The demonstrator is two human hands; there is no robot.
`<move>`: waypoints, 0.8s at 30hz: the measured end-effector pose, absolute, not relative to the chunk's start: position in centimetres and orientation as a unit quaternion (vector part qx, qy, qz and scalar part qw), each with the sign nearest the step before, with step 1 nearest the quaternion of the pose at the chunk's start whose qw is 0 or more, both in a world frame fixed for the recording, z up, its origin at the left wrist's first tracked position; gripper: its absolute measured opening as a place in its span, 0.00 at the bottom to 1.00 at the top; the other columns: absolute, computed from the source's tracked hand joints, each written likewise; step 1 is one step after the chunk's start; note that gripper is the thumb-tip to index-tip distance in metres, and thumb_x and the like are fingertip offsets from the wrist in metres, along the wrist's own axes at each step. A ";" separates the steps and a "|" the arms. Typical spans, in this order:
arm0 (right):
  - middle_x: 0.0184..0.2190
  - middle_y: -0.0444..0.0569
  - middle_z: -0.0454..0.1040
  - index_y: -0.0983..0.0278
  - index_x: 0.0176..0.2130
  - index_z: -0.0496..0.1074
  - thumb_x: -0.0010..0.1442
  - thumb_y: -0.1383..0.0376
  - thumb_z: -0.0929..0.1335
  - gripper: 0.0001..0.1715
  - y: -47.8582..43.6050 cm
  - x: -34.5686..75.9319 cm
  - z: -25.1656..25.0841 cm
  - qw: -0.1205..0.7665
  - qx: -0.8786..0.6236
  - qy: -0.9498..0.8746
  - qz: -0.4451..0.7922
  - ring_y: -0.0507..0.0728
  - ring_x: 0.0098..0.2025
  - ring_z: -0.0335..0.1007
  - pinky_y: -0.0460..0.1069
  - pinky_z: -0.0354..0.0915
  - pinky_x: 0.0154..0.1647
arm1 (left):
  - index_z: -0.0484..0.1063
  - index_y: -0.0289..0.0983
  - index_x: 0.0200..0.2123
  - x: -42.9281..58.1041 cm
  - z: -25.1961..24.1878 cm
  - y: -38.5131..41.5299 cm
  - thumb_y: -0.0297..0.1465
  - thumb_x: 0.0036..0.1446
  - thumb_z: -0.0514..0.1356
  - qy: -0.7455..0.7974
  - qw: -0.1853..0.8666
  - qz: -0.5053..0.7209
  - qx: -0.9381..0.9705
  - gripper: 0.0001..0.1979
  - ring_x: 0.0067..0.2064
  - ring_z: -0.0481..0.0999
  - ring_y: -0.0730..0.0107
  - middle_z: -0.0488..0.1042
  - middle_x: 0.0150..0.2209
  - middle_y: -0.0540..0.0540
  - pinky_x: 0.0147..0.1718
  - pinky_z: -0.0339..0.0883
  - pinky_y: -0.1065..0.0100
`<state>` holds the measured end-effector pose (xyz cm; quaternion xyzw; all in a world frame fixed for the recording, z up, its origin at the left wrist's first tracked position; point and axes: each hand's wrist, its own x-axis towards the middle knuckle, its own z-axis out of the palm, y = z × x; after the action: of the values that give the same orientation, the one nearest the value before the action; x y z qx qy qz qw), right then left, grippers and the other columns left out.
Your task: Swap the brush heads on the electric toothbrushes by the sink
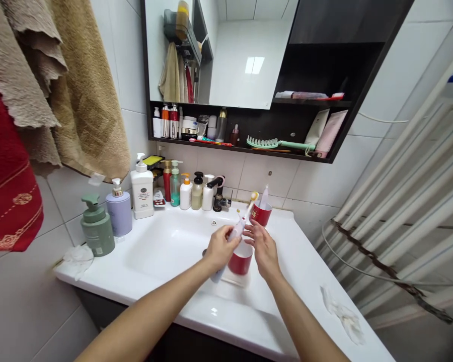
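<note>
The left hand (pixel 223 247) grips a toothbrush (pixel 237 229) by the handle, leaving its bristles free. The right hand (pixel 263 246), loosely curled beside it, perhaps steadies it; contact is unclear.

head cam | frt of sink (pixel 154 251) | fwd+dn | near, wide FOV

We observed the left hand (pixel 219 247) and the right hand (pixel 266 249), both bare, with slender fingers (pixel 258 231). Behind each hand we noted a narrow, bare wrist (pixel 205 268). Beyond the wrists, we recorded the left forearm (pixel 151 314) and the right forearm (pixel 302 314), uncovered over their whole visible length, smooth in outline and broadening away from the hands. We could not make out finer surface detail.
</note>
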<state>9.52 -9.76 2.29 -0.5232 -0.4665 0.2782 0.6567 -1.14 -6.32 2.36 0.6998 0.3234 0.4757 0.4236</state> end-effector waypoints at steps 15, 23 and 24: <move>0.16 0.40 0.66 0.65 0.25 0.61 0.39 0.60 0.66 0.12 -10.2 7.2 2.2 0.718 -0.438 -0.295 0.454 0.48 0.20 0.63 0.44 0.60 0.22 | 0.56 0.35 0.23 -1.5 -1.5 -11.2 0.48 0.42 0.45 0.308 0.678 0.377 0.551 0.20 0.15 0.56 0.82 0.57 0.15 0.54 0.15 0.50 0.76; 0.14 0.38 0.62 0.64 0.23 0.60 0.40 0.62 0.65 0.09 -10.4 6.9 2.5 0.732 -0.394 -0.275 0.483 0.46 0.16 0.59 0.43 0.58 0.17 | 0.55 0.35 0.26 -0.9 -0.6 -12.4 0.49 0.42 0.42 0.340 0.678 0.375 0.533 0.21 0.13 0.55 0.82 0.56 0.14 0.55 0.14 0.49 0.76; 0.13 0.38 0.62 0.64 0.23 0.61 0.40 0.63 0.65 0.08 -10.5 6.9 2.5 0.732 -0.394 -0.272 0.484 0.46 0.16 0.59 0.42 0.58 0.17 | 0.56 0.35 0.26 -0.9 -0.5 -12.4 0.49 0.42 0.43 0.345 0.671 0.380 0.536 0.21 0.13 0.55 0.82 0.55 0.14 0.56 0.14 0.49 0.76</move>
<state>6.87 -10.46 2.48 -0.3936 -0.2724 0.4842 0.7324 -0.94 -12.42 -0.47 0.5361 0.3446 0.3796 0.6706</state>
